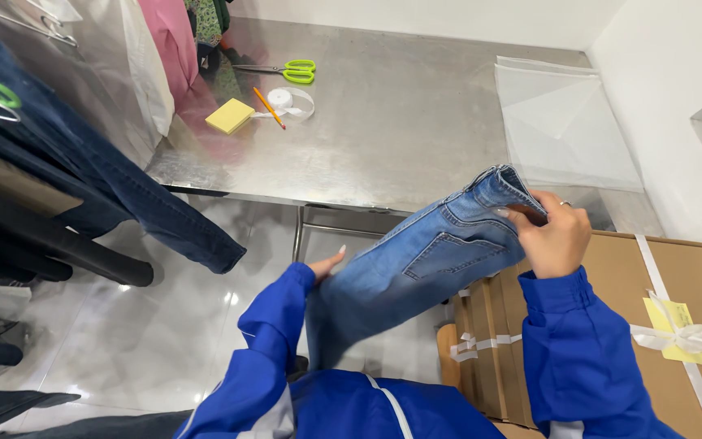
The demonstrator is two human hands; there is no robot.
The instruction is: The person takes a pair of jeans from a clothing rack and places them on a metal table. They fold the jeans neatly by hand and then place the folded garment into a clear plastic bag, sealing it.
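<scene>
Right hand is pinching the waistband of the folded blue jeans, grip closed on the denim edge, likely keeping the fold from opening. Left hand is lying flat and open along the jeans' left edge at 9 o'clock, bracing rather than gripping. Jeans are hanging in the air in front of the steel counter, not touching it. On the counter at 11 o'clock: green scissors, pencil, white measuring tape, yellow sticky pad. Clear plastic bags at 1 o'clock. Taped cardboard box sitting under the right arm.
</scene>
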